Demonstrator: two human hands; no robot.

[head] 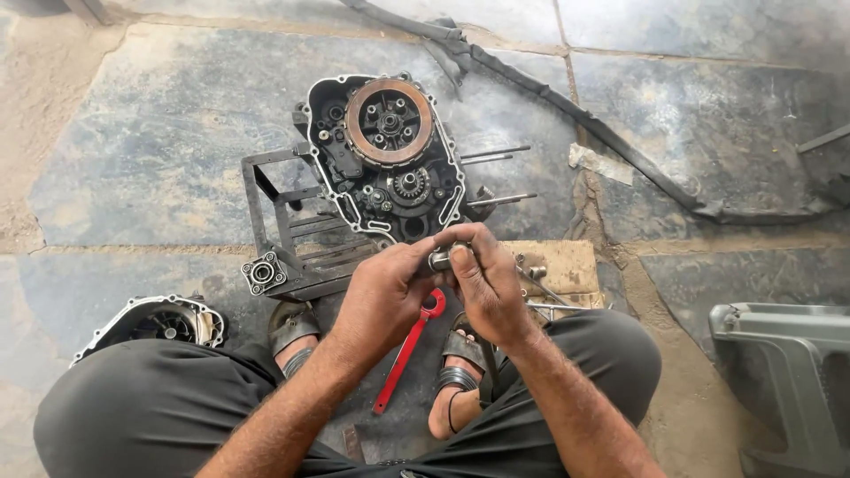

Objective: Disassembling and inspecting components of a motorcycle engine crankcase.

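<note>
My left hand [385,288] and my right hand [482,279] meet in front of me, both pinching a small grey metal part [440,259] between fingertips. Just beyond them an open engine crankcase [385,155] sits on a dark metal stand [283,235], showing a round clutch plate [388,122] and small gears. Under my hands a red-handled tool [407,345] lies on the floor between my sandalled feet.
A removed engine cover [150,323] lies at the left by my knee. A wooden block [558,265] with loose metal bits sits behind my right hand. A black rubber strip [575,115] runs across the stone floor. A grey plastic panel [788,372] stands at the right.
</note>
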